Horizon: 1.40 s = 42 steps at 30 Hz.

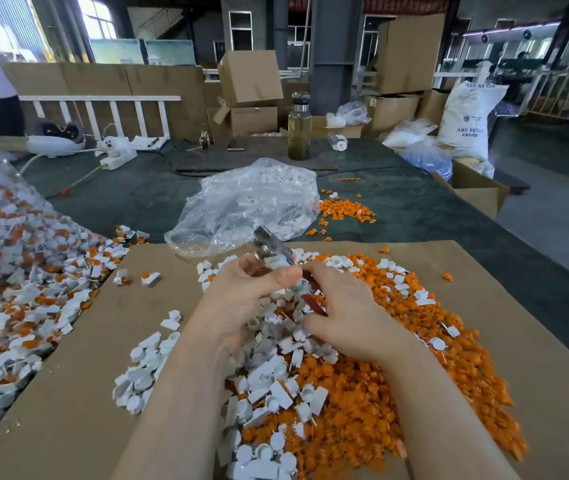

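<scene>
My left hand point(241, 299) and my right hand point(349, 317) meet above a heap of small plastic parts on a sheet of brown cardboard point(78, 393). The left thumb and fingers pinch a small white piece point(278, 263) against a grey metal tool point(269, 245) that sticks up and away from me. My right hand curls round the tool's red handle point(312, 303). White parts point(269, 382) lie under and left of my hands. Orange parts point(432, 368) spread to the right.
A pile of joined white-and-orange pieces point(16, 296) lies at the left, partly under clear plastic. A clear bag of white parts point(252, 202) sits beyond the cardboard, with loose orange parts point(345, 209) beside it. A glass bottle point(299, 128), cardboard boxes point(252, 77) and a white sack point(466, 119) stand further back.
</scene>
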Motion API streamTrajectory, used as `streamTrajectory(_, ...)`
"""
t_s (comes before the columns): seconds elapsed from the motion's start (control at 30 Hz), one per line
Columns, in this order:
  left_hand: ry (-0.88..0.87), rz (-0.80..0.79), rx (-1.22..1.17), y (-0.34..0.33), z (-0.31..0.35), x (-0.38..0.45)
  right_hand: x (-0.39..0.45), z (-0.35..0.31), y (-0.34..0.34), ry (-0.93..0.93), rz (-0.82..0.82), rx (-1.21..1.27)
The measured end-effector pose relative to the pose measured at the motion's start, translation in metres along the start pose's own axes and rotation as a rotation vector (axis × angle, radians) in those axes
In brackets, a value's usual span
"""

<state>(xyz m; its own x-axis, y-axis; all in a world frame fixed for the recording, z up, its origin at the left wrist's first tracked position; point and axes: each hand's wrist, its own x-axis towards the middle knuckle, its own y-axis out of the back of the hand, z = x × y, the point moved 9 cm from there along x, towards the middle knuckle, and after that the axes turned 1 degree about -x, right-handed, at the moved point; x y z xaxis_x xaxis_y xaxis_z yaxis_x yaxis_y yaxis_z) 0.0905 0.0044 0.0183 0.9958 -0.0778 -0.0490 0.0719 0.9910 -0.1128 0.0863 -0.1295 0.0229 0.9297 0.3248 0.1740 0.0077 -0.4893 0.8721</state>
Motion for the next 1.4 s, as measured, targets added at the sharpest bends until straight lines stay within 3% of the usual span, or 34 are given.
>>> streamTrajectory(0.1,0.002,0.055,0.037,0.002,0.001,0.001,0.0,0.001,0.006,-0.024,0.084,0.028)
streamTrajectory(0.27,-0.08,0.01,0.398,0.002,0.004,0.004,-0.003,0.021,0.019,-0.174,0.249,-0.04)
streamTrajectory(0.43,0.112,0.054,0.891,0.026,-0.017,0.009,-0.011,0.064,0.022,-0.483,0.242,-0.118)
streamTrajectory(0.6,0.138,-0.015,1.081,0.018,-0.028,0.011,-0.018,0.081,0.017,-0.628,0.178,-0.099)
streamTrajectory(0.77,0.002,-0.018,1.056,0.009,-0.021,0.013,-0.018,0.08,0.011,-0.633,0.134,-0.213)
streamTrajectory(1.13,-0.075,0.079,0.978,0.013,-0.01,0.011,-0.017,0.073,0.008,-0.596,0.12,-0.269)
streamTrajectory(1.4,-0.108,0.088,1.045,0.005,-0.015,0.012,-0.017,0.077,0.019,-0.58,0.252,-0.184)
